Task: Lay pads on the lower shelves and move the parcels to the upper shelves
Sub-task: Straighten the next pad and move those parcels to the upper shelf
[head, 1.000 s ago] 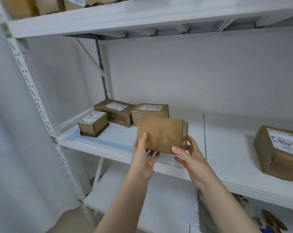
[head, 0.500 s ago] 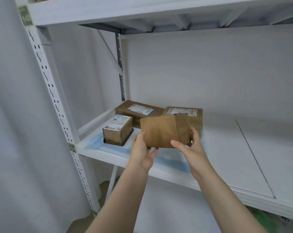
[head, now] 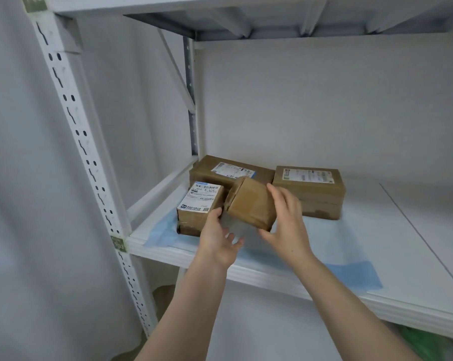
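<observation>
A small brown paper-wrapped rectangular parcel (head: 250,205), its wrapping creased and taped glossy at the end, is tilting in the air just above the thin pale blue pad (head: 337,252) that is lying flat on the white metal shelf (head: 415,246). The right hand (head: 289,222) is closing its grip on the parcel's right end, thumb underneath and fingers over the top. The left hand (head: 217,241) is sitting at the parcel's lower left corner with its grip spread, fingers loose; whether it is touching the wrapping is unclear. Three more boxy brown parcels are resting on the pad, each carrying one white printed label: a small squarish parcel (head: 198,208) just left of the held one, a long flat parcel (head: 228,170) behind, and a wide parcel (head: 310,191) to the right. That is making four parcels in all. A white perforated steel upright (head: 74,121) is framing the shelf's left side.
</observation>
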